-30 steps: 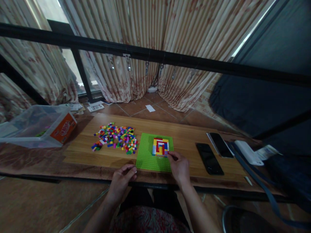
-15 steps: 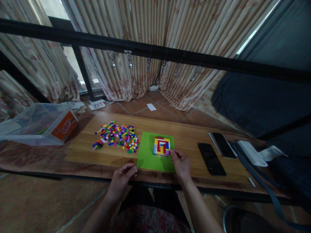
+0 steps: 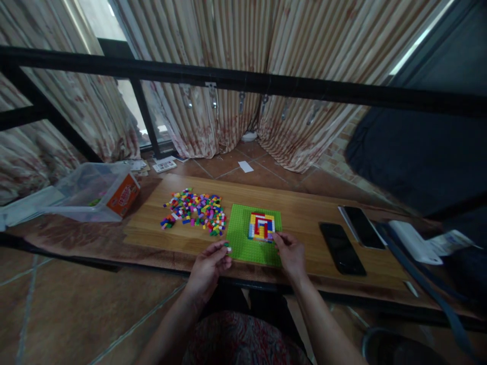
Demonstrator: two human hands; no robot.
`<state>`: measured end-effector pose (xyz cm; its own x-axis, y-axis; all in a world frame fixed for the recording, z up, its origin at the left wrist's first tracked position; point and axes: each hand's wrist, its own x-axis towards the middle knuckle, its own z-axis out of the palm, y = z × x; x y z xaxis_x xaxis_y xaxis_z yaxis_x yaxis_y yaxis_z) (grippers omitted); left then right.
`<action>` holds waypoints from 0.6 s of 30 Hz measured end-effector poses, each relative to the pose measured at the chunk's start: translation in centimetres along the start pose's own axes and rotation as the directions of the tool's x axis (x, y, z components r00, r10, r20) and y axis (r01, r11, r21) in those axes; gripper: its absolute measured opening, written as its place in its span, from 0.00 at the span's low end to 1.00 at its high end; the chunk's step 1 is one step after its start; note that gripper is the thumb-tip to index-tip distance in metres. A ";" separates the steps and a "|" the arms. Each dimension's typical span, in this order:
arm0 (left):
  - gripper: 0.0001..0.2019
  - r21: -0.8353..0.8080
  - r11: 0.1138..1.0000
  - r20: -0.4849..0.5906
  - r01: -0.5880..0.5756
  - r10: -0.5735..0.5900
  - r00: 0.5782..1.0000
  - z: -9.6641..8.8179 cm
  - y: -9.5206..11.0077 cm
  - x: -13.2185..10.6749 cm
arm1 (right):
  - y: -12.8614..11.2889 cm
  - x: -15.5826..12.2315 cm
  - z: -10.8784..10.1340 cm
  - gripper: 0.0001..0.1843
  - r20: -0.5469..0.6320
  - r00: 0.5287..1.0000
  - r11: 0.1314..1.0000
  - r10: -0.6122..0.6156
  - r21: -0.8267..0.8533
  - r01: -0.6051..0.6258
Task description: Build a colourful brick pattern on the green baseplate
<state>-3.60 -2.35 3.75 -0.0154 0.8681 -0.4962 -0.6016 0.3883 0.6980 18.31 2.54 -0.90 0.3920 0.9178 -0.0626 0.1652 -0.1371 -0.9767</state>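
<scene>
In the head view my left hand is closed in a pinch at the near left corner of the green baseplate. Between its thumb and fingers show small toy bricks, one white and one green. My right hand reaches over the plate's right edge. Its pinched fingertips touch the lower right corner of a square brick build in red, yellow, blue and white; whatever they hold is hidden. Left of the plate lies a spread pile of loose, many-coloured bricks.
A clear plastic box with an orange label stands at the left. On the wooden board a black phone lies to the right, with another phone behind it. A blue strap crosses the right end. A dark rail runs behind.
My left hand has lifted and turned slightly, so the bricks in its fingertips now show more. My right hand stays at the build's corner. The whole view has shifted a little.
</scene>
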 end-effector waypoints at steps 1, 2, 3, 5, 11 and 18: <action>0.17 0.003 1.000 0.008 -0.002 0.002 1.000 0.2 0.0 -0.2 | 0.0 0.1 -0.1 0.26 0.005 1.000 1.000 0.008 0.009 -0.008; 0.17 0.009 1.000 0.013 -0.008 0.007 1.000 0.3 0.0 -0.5 | 0.0 0.1 -0.3 0.26 -0.002 1.000 1.000 0.012 0.019 -0.012; 0.16 0.019 1.000 0.017 -0.014 0.014 1.000 0.4 0.0 -0.8 | -0.1 0.0 -0.5 0.27 -0.024 1.000 1.000 0.007 0.028 -0.006; 0.17 0.046 0.999 0.029 -0.027 0.026 0.999 0.6 -0.1 -1.3 | -0.6 -0.8 -0.6 0.27 -0.100 0.994 0.999 -0.038 0.032 0.041; 0.19 0.126 0.990 0.066 -0.061 0.053 0.996 1.6 -0.4 -2.6 | -4.1 -6.9 1.1 0.20 0.187 0.975 0.984 -0.121 0.155 0.092; 0.17 0.193 0.968 0.156 -0.162 0.133 0.979 0.2 -1.2 -2.7 | -5.2 -10.6 4.1 0.13 0.399 0.911 0.974 -0.103 0.228 0.011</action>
<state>-2.64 -5.15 4.35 0.0299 0.9494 -0.3126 -0.4256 0.2950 0.8555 9.55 -4.91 4.03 -0.0208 0.9991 -0.0381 -0.0413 -0.0390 -0.9984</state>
